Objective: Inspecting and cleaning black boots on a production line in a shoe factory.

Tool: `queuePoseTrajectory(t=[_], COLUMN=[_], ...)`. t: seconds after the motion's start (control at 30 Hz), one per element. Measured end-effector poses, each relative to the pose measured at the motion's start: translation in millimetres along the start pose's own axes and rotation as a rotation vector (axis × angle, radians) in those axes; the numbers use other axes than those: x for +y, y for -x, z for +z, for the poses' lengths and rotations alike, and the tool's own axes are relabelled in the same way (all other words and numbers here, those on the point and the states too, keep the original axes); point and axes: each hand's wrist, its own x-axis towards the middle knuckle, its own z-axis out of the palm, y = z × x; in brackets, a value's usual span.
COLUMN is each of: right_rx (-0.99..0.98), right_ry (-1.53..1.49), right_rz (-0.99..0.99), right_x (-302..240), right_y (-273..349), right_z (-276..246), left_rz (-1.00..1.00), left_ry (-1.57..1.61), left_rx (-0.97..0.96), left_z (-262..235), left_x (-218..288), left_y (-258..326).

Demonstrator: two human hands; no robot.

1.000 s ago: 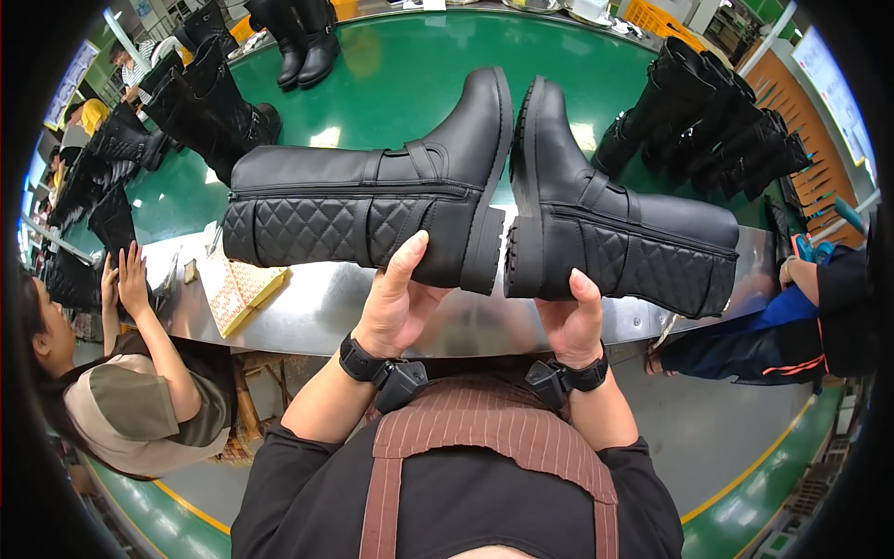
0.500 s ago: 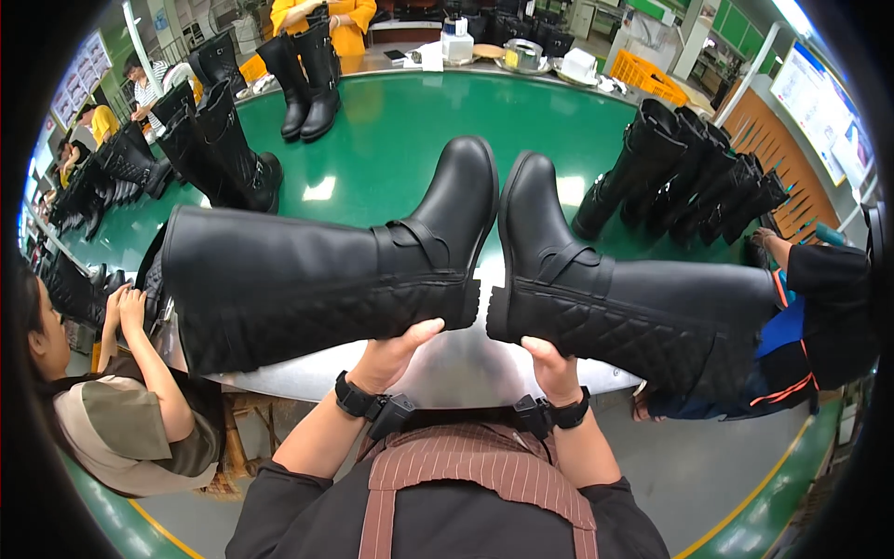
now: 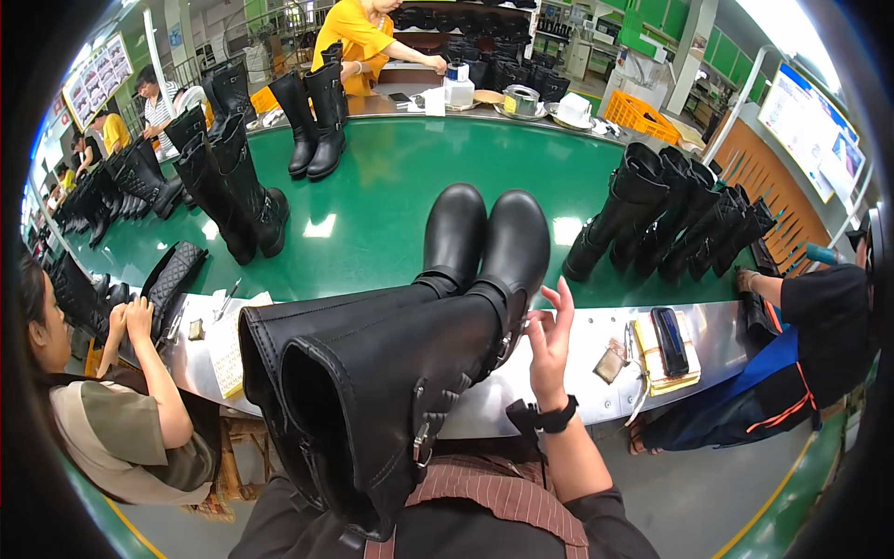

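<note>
Two tall black leather boots lie side by side in front of me, toes pointing away and shaft openings toward my lower left. The right boot (image 3: pixel 372 363) shows buckled straps at its ankle and shaft and partly covers the left boot (image 3: pixel 326 321). My right hand (image 3: pixel 551 345) is beside the right boot's ankle, fingers stretched and apart, the fingertips at or close to the leather near the buckle; whether they touch I cannot tell. My left hand is hidden behind the boots and shafts.
Boots stand on the green table (image 3: pixel 400 149) at left (image 3: pixel 233 186) and right (image 3: pixel 643 205). A metal edge holds a phone on papers (image 3: pixel 669 340) and a small pad (image 3: pixel 610 361). A person at left (image 3: pixel 130 401) handles a quilted boot; another stands at right (image 3: pixel 810 317). Across is a person in yellow (image 3: pixel 349 37).
The boots have swung from sole-to-sole sideways to side by side, toes away. My right hand has left its hold under the right boot and opened. My left hand has gone out of sight.
</note>
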Motion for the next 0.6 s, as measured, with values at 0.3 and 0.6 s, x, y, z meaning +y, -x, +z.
queuePoseTrajectory(t=[0.3,0.6], right_rx=[-0.242,-0.44], right_ry=[-0.922,-0.988], right_rz=[0.547,0.571], right_x=[19.8,-12.9], right_y=[10.3,21.6], right_z=[-29.6,-32.1], left_rz=[0.298,-0.117], left_ry=[0.046,0.76], left_rx=[-0.14,-0.244], left_z=[18.9,43.0], left_x=[10.2,12.1], left_y=[-26.0,-40.4])
